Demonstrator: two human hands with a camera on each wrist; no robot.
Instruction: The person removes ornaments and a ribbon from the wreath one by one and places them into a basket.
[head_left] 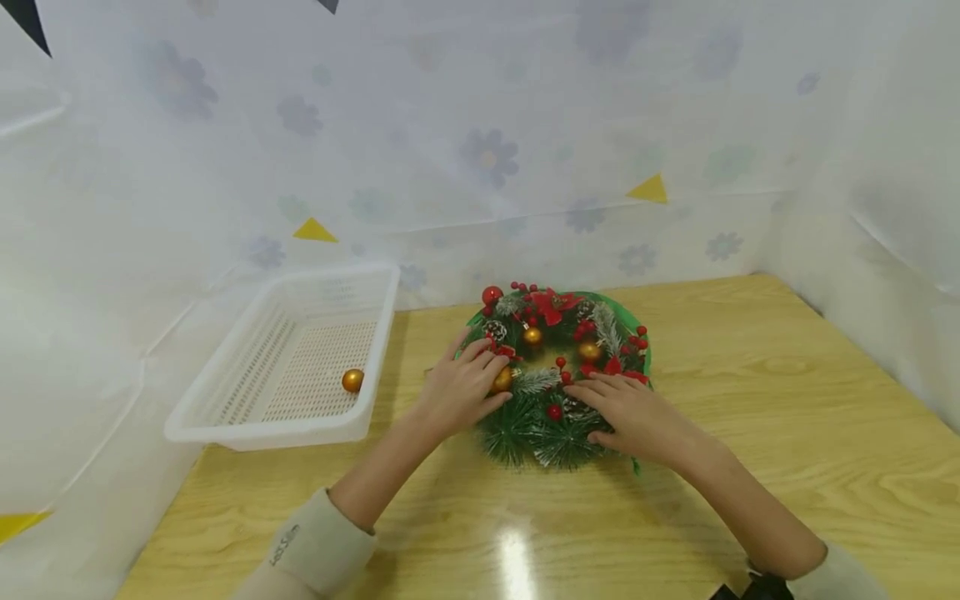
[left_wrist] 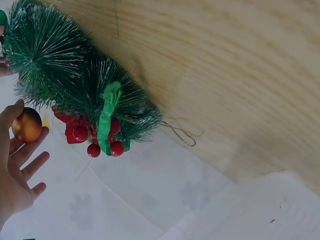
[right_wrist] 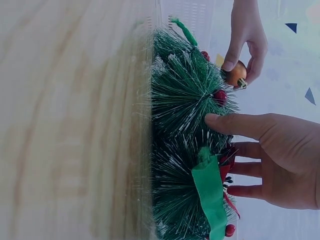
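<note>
1. Head view: one wreath (head_left: pixel 546 433) lies on one wooden table (head_left: pixel 750 367), to the right of one white basket (head_left: pixel 279 435).
2. Four gold balls show here: one loose ball (head_left: pixel 352 381) inside the basket, two set balls (head_left: pixel 532 336) among the wreath's greenery, and one held ball (head_left: pixel 502 381) at the left hand (head_left: pixel 465 393).
3. The right hand (head_left: pixel 637 417) rests on the wreath's near right part, its fingers extended rather than clenched. One red flower (head_left: pixel 556 306) shows whole at the far side; the red berries are too crowded to count surely.
4. Three yellow triangles (head_left: pixel 648 190) and two dark triangles (head_left: pixel 27 25) mark the pale sheet (head_left: pixel 420 125).
5. Left wrist view: the left hand pinches the held ball between thumb and forefinger, beside the wreath; its other three fingers spread apart. Four red berries (left_wrist: pixel 80 133) cluster around one green strip (left_wrist: pixel 105 125), and one twine loop (left_wrist: pixel 185 134) sticks out past the needles.
6. Right wrist view: both hands appear. The left grasps the held ball, whose one metal cap (right_wrist: pixel 242 83) shows. The right hand's thumb touches the needles; its fingers reach straight over the wreath's decorated face. Two green strips show on the wreath here.
</note>
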